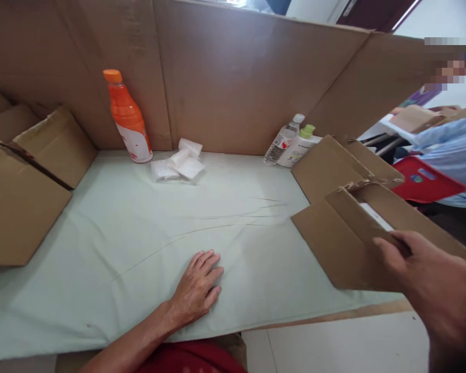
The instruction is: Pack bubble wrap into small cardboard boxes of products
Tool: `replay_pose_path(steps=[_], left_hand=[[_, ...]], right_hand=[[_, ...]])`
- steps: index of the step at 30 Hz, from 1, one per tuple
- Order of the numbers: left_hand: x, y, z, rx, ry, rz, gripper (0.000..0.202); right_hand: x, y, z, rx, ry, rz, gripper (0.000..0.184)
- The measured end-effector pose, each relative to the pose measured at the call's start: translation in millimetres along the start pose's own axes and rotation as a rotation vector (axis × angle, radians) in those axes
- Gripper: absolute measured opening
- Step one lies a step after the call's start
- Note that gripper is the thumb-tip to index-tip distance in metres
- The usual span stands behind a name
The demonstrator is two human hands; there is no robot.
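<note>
My left hand (199,284) lies palm down on the pale green tablecloth (112,223), fingers stretched out and holding nothing. At the right, my right hand (431,280) grips the near wall of an open cardboard box (361,243). Its thumb presses on the outside, while the other fingers curl over the rim and are partly hidden. Just past those fingers, a white flat-edged thing (376,216) shows inside the box; most of it is hidden. A few thin dark hair-like strands (202,228) or creases run across the cloth ahead of my left hand.
Along the cardboard back wall (248,77) stand an orange bottle (130,122), clear plastic-wrapped white packets (180,163), a water bottle (284,140) and a white bottle with green cap (300,147). Open boxes (27,202) are at left. Beyond the right boxes, a person's blue sleeve (446,150) and red chair (423,178) show.
</note>
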State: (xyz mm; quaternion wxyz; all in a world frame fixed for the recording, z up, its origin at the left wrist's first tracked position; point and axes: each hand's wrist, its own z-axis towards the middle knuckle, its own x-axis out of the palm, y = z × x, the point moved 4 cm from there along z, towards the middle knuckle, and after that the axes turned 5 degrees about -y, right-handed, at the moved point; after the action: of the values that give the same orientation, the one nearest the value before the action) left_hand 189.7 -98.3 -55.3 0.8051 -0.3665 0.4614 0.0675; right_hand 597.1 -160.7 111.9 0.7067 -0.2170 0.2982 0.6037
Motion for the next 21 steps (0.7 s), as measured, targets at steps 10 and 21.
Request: replay_pose_path(steps=[10, 21], left_hand=[[-37.5, 45, -45, -0.626, -0.548, -0.400, 0.051], [-89.3, 81, -47, -0.760, -0.649, -0.434, 0.060]], right_hand=[[6, 233, 20, -0.562, 0.020, 0.418, 0.005], [91, 191, -1, 0.502, -0.099, 1.012, 0.024]])
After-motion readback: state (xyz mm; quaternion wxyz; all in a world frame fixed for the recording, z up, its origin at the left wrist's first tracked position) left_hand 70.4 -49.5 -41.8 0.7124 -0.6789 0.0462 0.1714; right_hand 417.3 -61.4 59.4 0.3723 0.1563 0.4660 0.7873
